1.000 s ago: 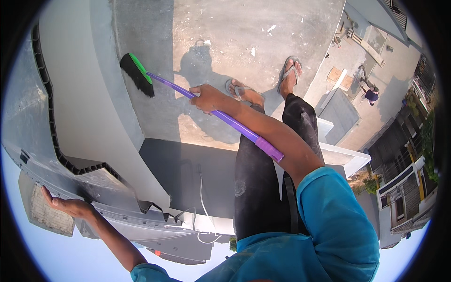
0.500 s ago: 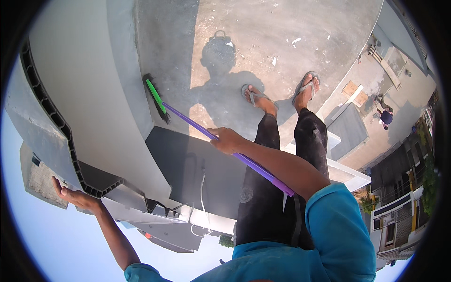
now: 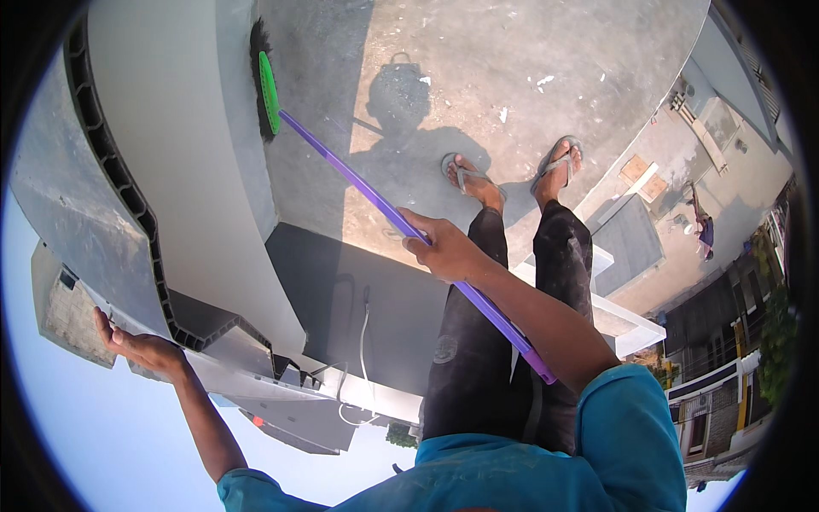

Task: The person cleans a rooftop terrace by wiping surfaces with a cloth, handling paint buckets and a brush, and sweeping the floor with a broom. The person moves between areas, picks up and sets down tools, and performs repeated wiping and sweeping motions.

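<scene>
My right hand (image 3: 444, 247) grips the purple handle of a broom (image 3: 358, 183). Its green head with black bristles (image 3: 266, 90) rests on the concrete roof floor (image 3: 512, 77), right against the foot of a grey parapet wall (image 3: 188, 171). My left hand (image 3: 141, 346) lies flat on the ribbed top edge of that wall at the lower left. My two feet in sandals (image 3: 512, 175) stand on the concrete, with my shadow stretching ahead of them.
A white cable (image 3: 363, 341) hangs over a dark lower ledge beside the wall. White roof edging (image 3: 627, 320) runs at my right. Beyond it, far below, lie neighbouring roofs, a yard with a person (image 3: 704, 230), and buildings.
The broom head has slid farther away along the base of the wall, and my right arm has stretched out with it. My left hand stays on the wall top.
</scene>
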{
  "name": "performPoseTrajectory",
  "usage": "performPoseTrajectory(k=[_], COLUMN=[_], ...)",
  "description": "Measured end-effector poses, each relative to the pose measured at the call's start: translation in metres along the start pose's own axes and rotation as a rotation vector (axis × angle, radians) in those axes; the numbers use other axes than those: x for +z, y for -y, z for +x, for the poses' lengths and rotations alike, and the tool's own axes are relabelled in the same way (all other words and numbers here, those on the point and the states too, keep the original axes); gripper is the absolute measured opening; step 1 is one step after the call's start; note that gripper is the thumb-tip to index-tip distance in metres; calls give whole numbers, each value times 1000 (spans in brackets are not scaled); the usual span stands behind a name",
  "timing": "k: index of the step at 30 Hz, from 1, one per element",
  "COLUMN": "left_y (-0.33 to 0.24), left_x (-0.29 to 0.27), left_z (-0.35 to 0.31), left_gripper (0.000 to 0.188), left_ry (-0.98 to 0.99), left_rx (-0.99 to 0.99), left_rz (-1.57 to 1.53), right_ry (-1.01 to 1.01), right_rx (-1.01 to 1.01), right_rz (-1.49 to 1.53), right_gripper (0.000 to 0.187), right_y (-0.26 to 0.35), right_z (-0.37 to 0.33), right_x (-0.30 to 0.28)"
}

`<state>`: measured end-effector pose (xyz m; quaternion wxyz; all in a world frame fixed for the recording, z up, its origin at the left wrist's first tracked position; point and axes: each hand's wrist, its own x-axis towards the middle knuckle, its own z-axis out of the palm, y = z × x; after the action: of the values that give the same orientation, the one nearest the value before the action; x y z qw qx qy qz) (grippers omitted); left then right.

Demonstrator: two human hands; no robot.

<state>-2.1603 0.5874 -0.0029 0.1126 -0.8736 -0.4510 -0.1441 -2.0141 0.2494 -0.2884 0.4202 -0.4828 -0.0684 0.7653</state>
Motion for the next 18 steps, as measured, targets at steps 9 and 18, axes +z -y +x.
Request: performPoseTrajectory(k=[9,18], left_y=[26,17], left_x=[-16,4], left_z=[-6,-3], left_gripper=[66,63], left_ry=[107,-24], left_rx=[301,117], left_rz=[106,-25], right_ry=[-35,-298], right_rx=[45,-180], right_rz=[-162,88], right_gripper=[57,60], right_y=[-41,101], right_z=[112,28], right_x=[27,-57])
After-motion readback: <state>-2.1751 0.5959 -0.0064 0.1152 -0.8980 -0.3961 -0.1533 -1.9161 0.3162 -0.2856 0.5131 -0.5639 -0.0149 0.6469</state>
